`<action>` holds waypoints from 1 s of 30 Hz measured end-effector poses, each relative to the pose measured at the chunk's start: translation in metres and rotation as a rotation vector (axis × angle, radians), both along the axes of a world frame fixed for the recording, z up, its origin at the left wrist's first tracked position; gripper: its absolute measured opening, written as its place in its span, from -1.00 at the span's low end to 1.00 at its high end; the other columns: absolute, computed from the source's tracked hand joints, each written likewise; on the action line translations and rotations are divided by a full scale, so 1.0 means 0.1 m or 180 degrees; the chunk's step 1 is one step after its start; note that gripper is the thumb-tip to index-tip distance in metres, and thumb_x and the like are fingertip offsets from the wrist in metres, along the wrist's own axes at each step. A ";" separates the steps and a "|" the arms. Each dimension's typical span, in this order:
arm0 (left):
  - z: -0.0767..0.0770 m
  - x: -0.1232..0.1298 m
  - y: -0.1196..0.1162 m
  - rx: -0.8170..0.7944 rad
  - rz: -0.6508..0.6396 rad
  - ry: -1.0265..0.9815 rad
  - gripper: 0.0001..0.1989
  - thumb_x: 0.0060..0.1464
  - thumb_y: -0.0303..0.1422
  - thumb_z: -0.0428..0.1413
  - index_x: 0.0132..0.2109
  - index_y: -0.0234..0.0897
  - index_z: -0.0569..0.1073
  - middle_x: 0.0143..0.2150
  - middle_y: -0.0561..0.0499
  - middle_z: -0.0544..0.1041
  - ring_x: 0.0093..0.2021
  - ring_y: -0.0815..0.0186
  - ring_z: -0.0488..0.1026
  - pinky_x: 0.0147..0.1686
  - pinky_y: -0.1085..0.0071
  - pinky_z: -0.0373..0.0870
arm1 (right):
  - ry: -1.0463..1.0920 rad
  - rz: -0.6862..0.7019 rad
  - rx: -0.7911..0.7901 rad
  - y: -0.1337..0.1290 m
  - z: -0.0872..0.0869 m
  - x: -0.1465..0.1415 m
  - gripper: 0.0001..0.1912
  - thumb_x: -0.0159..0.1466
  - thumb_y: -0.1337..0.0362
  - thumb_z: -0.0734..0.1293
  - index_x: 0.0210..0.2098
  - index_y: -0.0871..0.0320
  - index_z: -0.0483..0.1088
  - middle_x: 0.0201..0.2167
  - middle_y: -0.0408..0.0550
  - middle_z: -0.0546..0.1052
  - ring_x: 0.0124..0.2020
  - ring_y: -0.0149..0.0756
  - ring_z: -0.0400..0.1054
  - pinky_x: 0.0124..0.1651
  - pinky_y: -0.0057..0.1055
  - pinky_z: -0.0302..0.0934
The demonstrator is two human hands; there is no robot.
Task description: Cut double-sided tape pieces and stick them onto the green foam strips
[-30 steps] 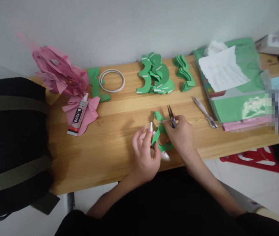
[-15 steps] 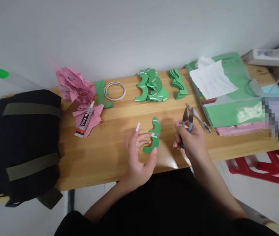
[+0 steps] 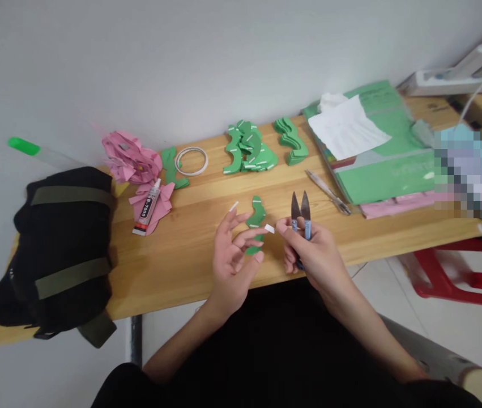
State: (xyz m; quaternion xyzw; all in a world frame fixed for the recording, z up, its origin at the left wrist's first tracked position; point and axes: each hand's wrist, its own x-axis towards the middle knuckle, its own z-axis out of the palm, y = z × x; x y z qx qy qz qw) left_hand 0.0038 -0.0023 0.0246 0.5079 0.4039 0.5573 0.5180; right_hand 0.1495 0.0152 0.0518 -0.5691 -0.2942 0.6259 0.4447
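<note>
Readable: "B-7000" on the tube point(image 3: 147, 209), which lies on pink cutouts point(image 3: 162, 207) left of the hands. Faint print on the green packet point(image 3: 393, 181) at right, not legible.

Left hand point(image 3: 232, 266): fingers spread, thin white strip point(image 3: 234, 207) at one fingertip, small white bit point(image 3: 269, 229) at another. Right hand point(image 3: 315, 243): wrapped round the snips point(image 3: 307, 228), blades apart, points toward the wall point(image 3: 241, 68). Its thumb and index tip are just beside the white bit; contact hard to call at this blur.

Green wavy piece point(image 3: 257, 212) is over the surface point(image 3: 181, 255), partly covered by the left fingers, white mark near its far end.

Vs half a second ago: right hand has come in closer to left. White bit was over the green piece's middle, now clear of it, between the hands. Fingertip strip is still there.
</note>
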 end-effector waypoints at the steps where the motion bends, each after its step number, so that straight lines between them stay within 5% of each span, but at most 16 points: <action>1: 0.00 -0.01 0.00 0.0010 -0.0068 0.0059 -0.42 0.16 -0.40 0.16 0.27 0.08 0.22 0.18 -0.06 0.33 -0.01 0.28 0.51 -0.13 0.41 0.49 | -0.0010 -0.0064 0.0073 -0.01 0.01 0.01 -0.63 0.09 -0.03 0.45 -0.40 0.13 0.34 -0.84 -0.39 0.24 -0.85 -0.50 0.13 -0.77 -0.59 0.07; 8: 0.06 -0.06 0.01 0.0295 -0.0118 0.0925 -0.66 0.19 -0.39 0.09 0.11 -0.05 0.43 0.08 -0.10 0.39 -0.14 0.31 0.46 -0.21 0.36 0.49 | 0.0083 0.0102 0.0176 0.00 0.10 0.08 -0.62 0.09 -0.04 0.45 -0.45 0.16 0.39 -0.83 -0.40 0.16 -0.85 -0.55 0.00 -0.82 -0.59 -0.02; 13: 0.12 -0.06 0.00 0.0937 0.0029 0.1439 -0.62 0.14 -0.51 0.08 0.08 -0.10 0.43 0.05 -0.10 0.34 0.05 0.23 0.37 -0.13 0.34 0.48 | 0.0162 0.0087 0.0218 0.02 0.14 0.06 -0.63 0.06 -0.01 0.48 -0.47 0.15 0.37 -0.84 -0.39 0.17 -0.85 -0.56 0.00 -0.82 -0.59 -0.04; 20: 0.11 -0.11 0.02 0.1376 0.0180 0.2152 -0.63 0.15 -0.52 0.08 0.09 -0.16 0.41 0.06 -0.09 0.31 -0.07 0.31 0.41 -0.13 0.35 0.47 | 0.0084 0.0032 0.0423 0.00 0.15 0.05 -0.67 0.04 0.06 0.50 -0.50 0.15 0.38 -0.85 -0.39 0.16 -0.85 -0.57 -0.01 -0.80 -0.57 -0.07; 25: 0.02 -0.22 0.05 0.1184 0.0307 0.3711 -0.63 0.07 -0.25 0.24 0.01 -0.27 0.43 -0.19 -0.06 0.39 -0.19 0.20 0.41 -0.23 0.25 0.43 | -0.0069 -0.0611 0.0395 -0.02 0.03 0.10 -0.68 0.05 0.07 0.48 -0.46 0.12 0.31 -0.83 -0.42 0.17 -0.84 -0.55 0.04 -0.78 -0.58 -0.03; 30: -0.01 -0.22 0.08 0.1048 0.0024 0.4700 -0.75 -0.08 -0.25 0.32 -0.34 -0.30 0.48 -0.27 -0.09 0.36 -0.23 0.13 0.36 -0.31 0.23 0.35 | -0.0333 -0.0524 0.0110 -0.06 -0.21 0.08 -0.62 0.13 -0.02 0.38 -0.26 0.09 0.24 -0.80 -0.42 0.27 -0.82 -0.46 0.21 -0.74 -0.57 0.06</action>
